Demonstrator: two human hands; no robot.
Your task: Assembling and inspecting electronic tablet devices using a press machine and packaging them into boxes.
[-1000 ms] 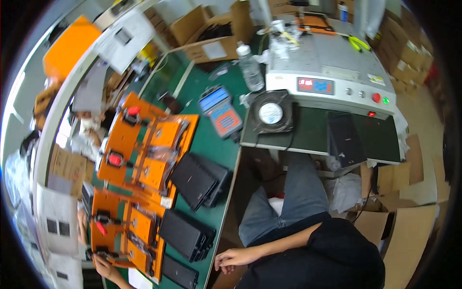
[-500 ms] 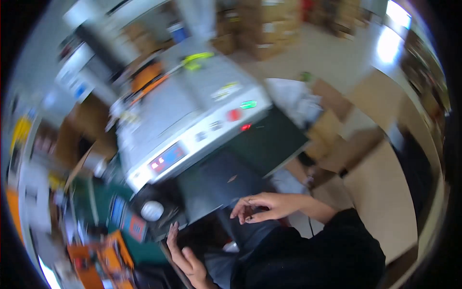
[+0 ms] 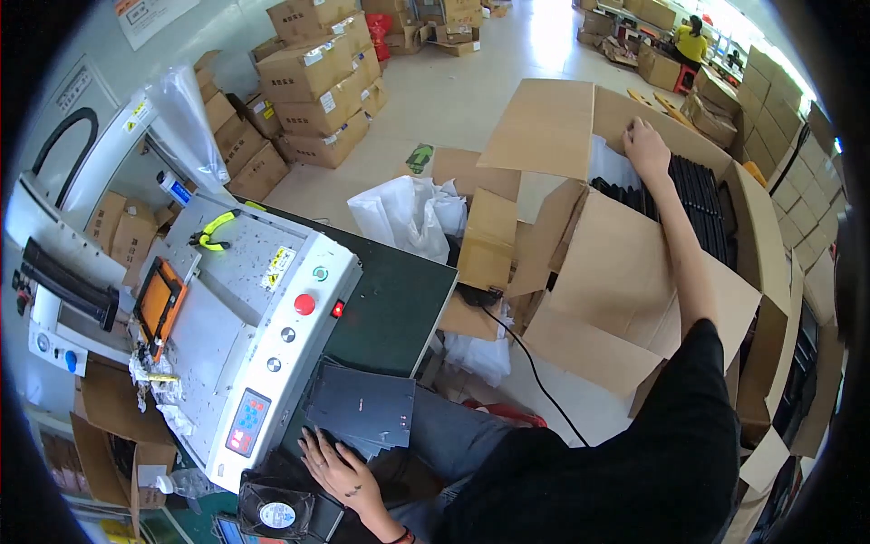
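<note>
My right arm stretches far to the right, over a large opened carton (image 3: 625, 263). My right hand (image 3: 645, 150) is inside its far part, fingers curled, beside a white plastic liner (image 3: 613, 165). What the fingers hold, if anything, is hidden. Rows of thin black panels (image 3: 698, 204) stand on edge in the carton, next to my wrist. Low at the left, my left hand (image 3: 343, 473) lies with fingers spread at the near edge of a small stack of flat dark panels (image 3: 362, 404). That stack rests on the dark green table (image 3: 385, 295) by the machine.
A white machine (image 3: 285, 354) with a red button and small display stands at the left. An orange fixture (image 3: 161, 299) and yellow-green cutters (image 3: 216, 232) lie on its top. A black cable (image 3: 535, 363) hangs toward the floor. Stacked cartons (image 3: 317, 86) stand behind; a person (image 3: 691, 45) sits far off.
The view has swung right, bringing the opened carton into sight. My right hand has gone from near the table into that carton. My left hand now lies by the dark panels.
</note>
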